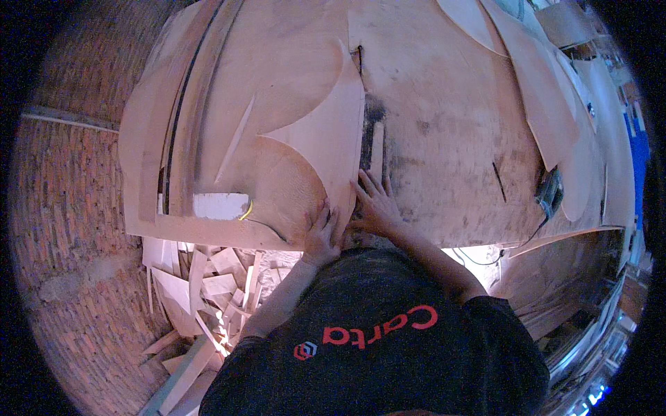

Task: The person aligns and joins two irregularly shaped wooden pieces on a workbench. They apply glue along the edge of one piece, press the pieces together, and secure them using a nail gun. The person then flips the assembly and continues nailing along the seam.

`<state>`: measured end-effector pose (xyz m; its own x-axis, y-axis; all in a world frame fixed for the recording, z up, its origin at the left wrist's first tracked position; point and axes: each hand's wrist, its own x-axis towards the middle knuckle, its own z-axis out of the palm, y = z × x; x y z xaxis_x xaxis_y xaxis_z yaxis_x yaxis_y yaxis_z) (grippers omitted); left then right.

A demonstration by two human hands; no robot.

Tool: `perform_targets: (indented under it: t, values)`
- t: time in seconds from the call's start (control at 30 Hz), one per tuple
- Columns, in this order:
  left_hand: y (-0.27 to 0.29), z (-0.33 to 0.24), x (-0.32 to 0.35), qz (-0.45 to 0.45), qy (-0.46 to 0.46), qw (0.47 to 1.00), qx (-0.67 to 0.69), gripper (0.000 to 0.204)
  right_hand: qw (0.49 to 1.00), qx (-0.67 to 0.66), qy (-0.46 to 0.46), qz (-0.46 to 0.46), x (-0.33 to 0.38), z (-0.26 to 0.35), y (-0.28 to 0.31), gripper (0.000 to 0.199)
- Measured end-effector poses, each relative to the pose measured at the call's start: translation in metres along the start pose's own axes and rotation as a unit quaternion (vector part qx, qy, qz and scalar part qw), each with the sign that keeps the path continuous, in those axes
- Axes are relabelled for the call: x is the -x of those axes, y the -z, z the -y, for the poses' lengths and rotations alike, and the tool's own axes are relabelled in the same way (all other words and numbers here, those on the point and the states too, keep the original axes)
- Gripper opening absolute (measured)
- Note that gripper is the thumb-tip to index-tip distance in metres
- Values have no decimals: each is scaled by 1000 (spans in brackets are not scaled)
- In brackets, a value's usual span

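The board (326, 135) lies on the surface (451, 152), its near end under the left hand (321, 237), its right edge beside the right hand (378, 208). Just right of the board, past the right hand, lies a stick (377, 147). Left of the board is a strip (236, 140); farther left runs a rail (201, 104). A slab (216, 206) sits left of the board's near end. Well right of the board rests a power tool (548, 194); to the board's far right lies a sheet (538, 104). Offcuts (218, 284) lie heaped to the board's near left, past the surface's near edge.
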<state>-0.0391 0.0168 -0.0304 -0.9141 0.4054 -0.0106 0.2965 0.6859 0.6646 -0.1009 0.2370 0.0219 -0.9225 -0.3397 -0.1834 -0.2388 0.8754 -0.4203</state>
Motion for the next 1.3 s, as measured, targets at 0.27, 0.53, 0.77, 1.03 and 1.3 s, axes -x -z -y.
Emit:
perform_targets:
  t: [0.27, 0.53, 0.77, 1.03, 1.3]
  values:
    - [3, 1, -3, 54, 2, 998, -19, 78, 999, 41, -1, 17, -4, -2, 3, 112]
    - [2, -2, -5, 10, -10, 999, -32, 80, 999, 21, -21, 34, -6, 2, 8, 112]
    - [1, -1, -6, -20, -19, 999, -44, 76, 999, 32, -15, 12, -7, 1, 4, 117]
    - [1, 1, -9, -27, -15, 999, -33, 73, 999, 17, -30, 31, -11, 8, 16, 117]
    - [-4, 4, -15, -36, -37, 998, -46, 73, 999, 15, -26, 18, -14, 10, 23, 116]
